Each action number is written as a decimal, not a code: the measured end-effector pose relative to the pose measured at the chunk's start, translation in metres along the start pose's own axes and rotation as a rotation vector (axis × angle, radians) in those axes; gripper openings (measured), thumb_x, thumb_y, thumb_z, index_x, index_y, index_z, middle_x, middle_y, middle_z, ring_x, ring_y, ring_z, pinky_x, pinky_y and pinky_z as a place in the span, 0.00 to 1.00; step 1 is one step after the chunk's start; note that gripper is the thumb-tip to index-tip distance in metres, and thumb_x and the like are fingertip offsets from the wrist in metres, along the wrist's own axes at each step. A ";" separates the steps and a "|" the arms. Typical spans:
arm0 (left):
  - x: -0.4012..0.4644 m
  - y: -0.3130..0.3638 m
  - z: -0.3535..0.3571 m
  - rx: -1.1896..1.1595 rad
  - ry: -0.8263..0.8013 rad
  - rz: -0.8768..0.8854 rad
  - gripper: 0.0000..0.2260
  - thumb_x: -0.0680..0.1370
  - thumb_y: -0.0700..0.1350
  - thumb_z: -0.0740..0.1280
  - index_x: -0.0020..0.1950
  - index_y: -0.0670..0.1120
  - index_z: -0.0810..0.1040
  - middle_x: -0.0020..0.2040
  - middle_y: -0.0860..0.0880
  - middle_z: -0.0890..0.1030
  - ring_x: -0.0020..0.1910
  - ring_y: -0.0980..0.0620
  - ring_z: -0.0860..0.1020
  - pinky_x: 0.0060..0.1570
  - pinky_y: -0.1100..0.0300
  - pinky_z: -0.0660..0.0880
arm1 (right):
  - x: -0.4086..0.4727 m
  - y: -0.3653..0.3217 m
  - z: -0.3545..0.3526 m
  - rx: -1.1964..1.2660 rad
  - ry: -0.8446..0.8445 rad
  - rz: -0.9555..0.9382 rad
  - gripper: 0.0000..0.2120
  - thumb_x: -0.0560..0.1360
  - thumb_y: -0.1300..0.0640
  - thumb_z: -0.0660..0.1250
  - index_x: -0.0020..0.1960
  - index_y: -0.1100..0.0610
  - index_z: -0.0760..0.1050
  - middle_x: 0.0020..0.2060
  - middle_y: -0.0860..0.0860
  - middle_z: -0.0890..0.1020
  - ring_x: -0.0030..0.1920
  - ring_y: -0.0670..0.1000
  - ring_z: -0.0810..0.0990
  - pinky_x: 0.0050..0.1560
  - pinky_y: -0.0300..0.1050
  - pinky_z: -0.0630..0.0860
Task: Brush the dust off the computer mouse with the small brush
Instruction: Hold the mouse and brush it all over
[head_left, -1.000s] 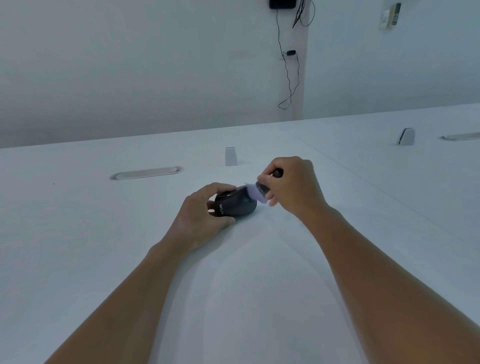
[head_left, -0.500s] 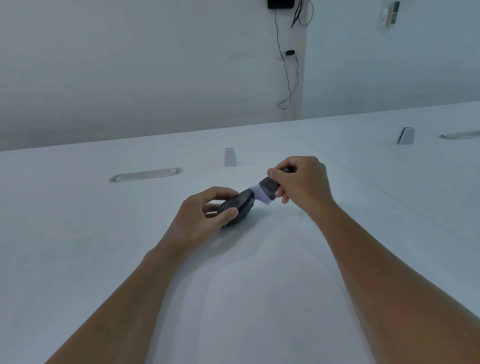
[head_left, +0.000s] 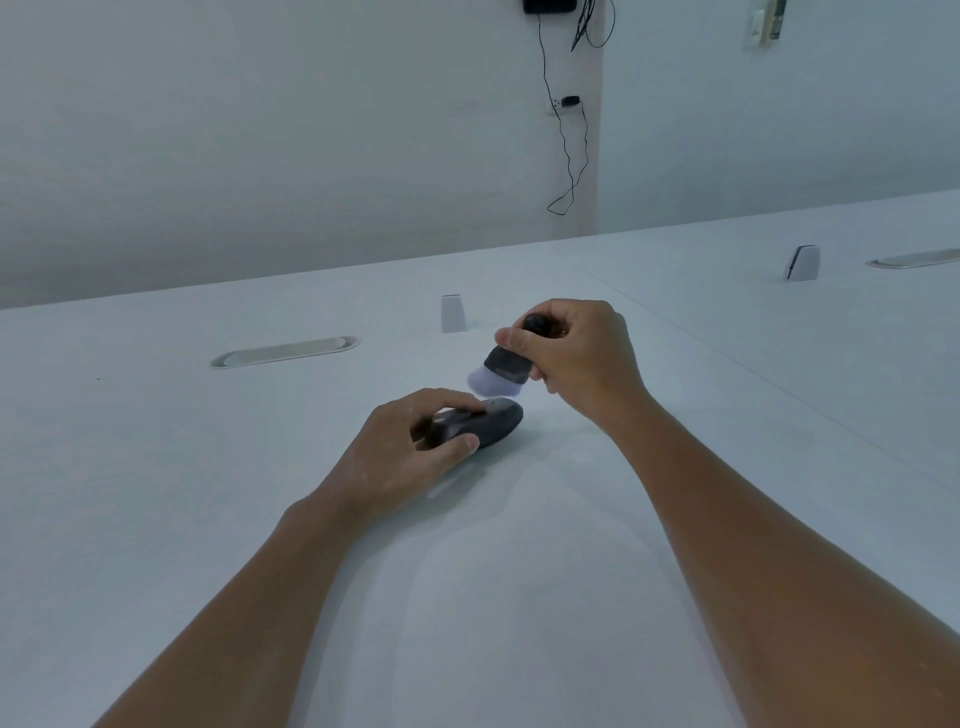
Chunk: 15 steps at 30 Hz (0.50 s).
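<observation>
A dark grey computer mouse (head_left: 493, 423) lies flat on the white table (head_left: 467, 597) in the middle of the view. My left hand (head_left: 405, 452) grips its near end, thumb on the near side and fingers over the top. My right hand (head_left: 576, 358) holds a small brush (head_left: 501, 366) by its short black handle. The brush's pale bristles point down and left and hang a little above the mouse's far end, not touching it.
A long oval cable slot (head_left: 283, 352) is set in the table to the left. A small white upright bracket (head_left: 453, 313) stands behind the hands. Another bracket (head_left: 802, 263) and slot (head_left: 914, 258) lie on the adjoining table at the right. Black cables (head_left: 569, 156) hang on the wall.
The mouse, tilted up on its side before, now lies flat on the table under my left hand. My right hand has lifted the brush off the mouse, up and slightly back.
</observation>
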<state>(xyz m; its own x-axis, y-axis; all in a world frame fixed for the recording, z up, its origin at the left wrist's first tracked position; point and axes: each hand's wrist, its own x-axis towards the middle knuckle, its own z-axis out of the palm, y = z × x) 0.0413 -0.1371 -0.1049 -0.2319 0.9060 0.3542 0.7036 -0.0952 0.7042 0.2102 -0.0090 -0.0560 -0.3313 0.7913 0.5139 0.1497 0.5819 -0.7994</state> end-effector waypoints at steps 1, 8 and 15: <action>0.001 -0.002 0.000 0.002 0.003 -0.010 0.15 0.75 0.42 0.76 0.58 0.58 0.82 0.52 0.59 0.86 0.52 0.58 0.83 0.53 0.64 0.78 | -0.002 -0.002 0.003 -0.017 -0.026 -0.020 0.11 0.71 0.53 0.79 0.41 0.61 0.84 0.26 0.48 0.81 0.20 0.42 0.74 0.27 0.32 0.72; 0.004 -0.007 0.002 -0.019 0.014 -0.097 0.25 0.70 0.43 0.81 0.65 0.53 0.77 0.59 0.58 0.83 0.58 0.60 0.82 0.62 0.58 0.79 | -0.003 -0.002 0.018 -0.354 -0.092 -0.133 0.14 0.70 0.53 0.78 0.39 0.63 0.81 0.33 0.54 0.83 0.33 0.51 0.77 0.35 0.41 0.72; 0.006 -0.005 0.005 0.025 0.025 -0.071 0.30 0.65 0.52 0.79 0.67 0.53 0.77 0.60 0.57 0.84 0.60 0.59 0.82 0.65 0.55 0.78 | 0.000 0.000 0.003 -0.170 -0.177 -0.031 0.13 0.71 0.52 0.79 0.37 0.61 0.81 0.25 0.47 0.77 0.22 0.43 0.72 0.25 0.32 0.70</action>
<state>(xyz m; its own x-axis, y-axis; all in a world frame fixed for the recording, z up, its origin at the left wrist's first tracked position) 0.0397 -0.1295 -0.1099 -0.2985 0.8995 0.3192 0.7012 -0.0201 0.7127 0.2075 -0.0100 -0.0568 -0.4938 0.7362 0.4629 0.2870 0.6404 -0.7124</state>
